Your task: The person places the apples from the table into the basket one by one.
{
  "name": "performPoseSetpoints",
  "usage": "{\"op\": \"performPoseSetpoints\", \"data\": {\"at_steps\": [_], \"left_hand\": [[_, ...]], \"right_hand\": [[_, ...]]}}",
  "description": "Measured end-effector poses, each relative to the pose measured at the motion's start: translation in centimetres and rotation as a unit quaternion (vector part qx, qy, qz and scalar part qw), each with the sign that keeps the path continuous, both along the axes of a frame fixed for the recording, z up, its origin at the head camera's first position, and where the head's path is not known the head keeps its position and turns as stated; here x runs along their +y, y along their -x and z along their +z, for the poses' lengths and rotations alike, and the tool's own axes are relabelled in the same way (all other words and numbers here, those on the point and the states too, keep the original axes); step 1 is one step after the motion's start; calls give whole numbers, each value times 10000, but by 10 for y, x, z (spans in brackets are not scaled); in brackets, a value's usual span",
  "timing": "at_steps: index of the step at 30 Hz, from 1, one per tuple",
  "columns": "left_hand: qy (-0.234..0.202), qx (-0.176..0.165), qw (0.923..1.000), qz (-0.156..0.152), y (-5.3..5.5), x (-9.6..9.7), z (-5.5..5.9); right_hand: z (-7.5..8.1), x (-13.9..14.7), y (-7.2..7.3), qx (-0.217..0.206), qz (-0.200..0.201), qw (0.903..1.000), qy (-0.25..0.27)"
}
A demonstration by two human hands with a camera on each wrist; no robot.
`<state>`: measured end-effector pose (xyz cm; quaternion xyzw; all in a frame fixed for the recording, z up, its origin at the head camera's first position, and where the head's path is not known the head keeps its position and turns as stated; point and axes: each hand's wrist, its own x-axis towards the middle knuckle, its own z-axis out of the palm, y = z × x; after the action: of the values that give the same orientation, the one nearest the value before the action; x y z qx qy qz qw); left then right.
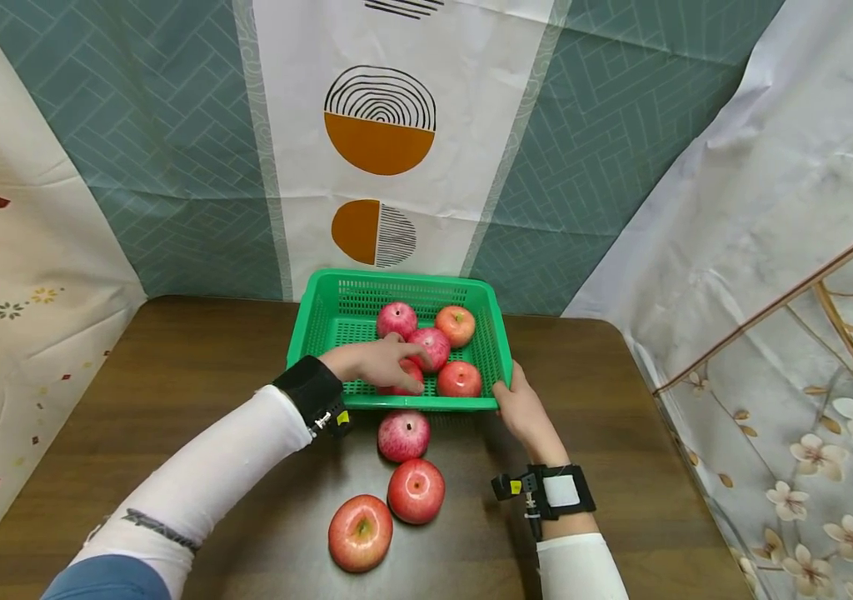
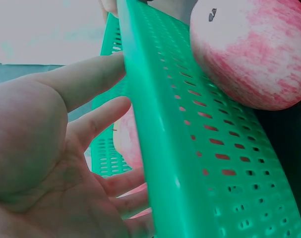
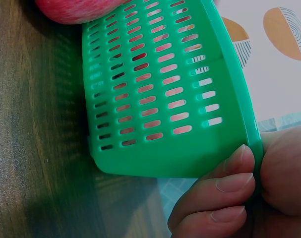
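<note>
A green plastic basket (image 1: 441, 404) with slotted walls holds several red apples, one of them a paler orange-red apple (image 1: 455, 326) at its right. My left hand (image 1: 377, 363) reaches over the front rim with fingers spread above an apple (image 1: 407, 385), partly covering it. In the left wrist view, the left palm (image 2: 46, 144) faces the basket wall, its fingers loosely extended and nothing gripped. My right hand (image 1: 522, 410) grips the basket's front right corner. The right wrist view shows its curled fingers (image 3: 217, 198) below the rim, thumb side on the opposite face.
Three apples lie on the brown wooden table (image 1: 561, 550) before the basket: a streaked apple (image 1: 404, 436) close to its front wall, a red apple (image 1: 416, 492) nearer, and another apple (image 1: 361, 533) at the front left. Patterned cloth (image 1: 194, 150) hangs behind the table.
</note>
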<state>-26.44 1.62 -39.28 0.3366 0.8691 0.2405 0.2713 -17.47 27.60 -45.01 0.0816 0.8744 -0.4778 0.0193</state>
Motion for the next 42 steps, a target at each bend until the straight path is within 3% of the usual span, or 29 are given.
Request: {"op": "performPoseSetpoints", "data": {"at_steps": [7, 11, 16, 20, 27, 33, 38, 42], "left_hand": [[-342, -80, 9993, 145, -1, -8, 3], [-534, 42, 9983, 240, -2, -14, 6], [-855, 466, 9950, 212, -7, -21, 10], [-1194, 946, 9880, 258, -14, -30, 8], [-1622, 1794, 9687, 556, -33, -52, -2], [-2002, 2670, 9407, 614, -53, -71, -7], [-2345, 3022, 9225, 523, -71, -82, -9], [-2491, 3257, 9097, 655, -83, -89, -12]], "right_hand": [[-2, 1, 0, -4, 25, 10000, 10], [-2, 2, 0, -28, 29, 10000, 4], [-1, 3, -1, -74, 25, 10000, 38], [-2, 4, -1, -53, 47, 9999, 72], [-3, 4, -2, -48, 39, 9999, 97], [-1, 3, -2, -37, 59, 9999, 121], [-1, 1, -1, -25, 26, 9999, 105], [-1, 1, 0, 22, 42, 9999, 116]]}}
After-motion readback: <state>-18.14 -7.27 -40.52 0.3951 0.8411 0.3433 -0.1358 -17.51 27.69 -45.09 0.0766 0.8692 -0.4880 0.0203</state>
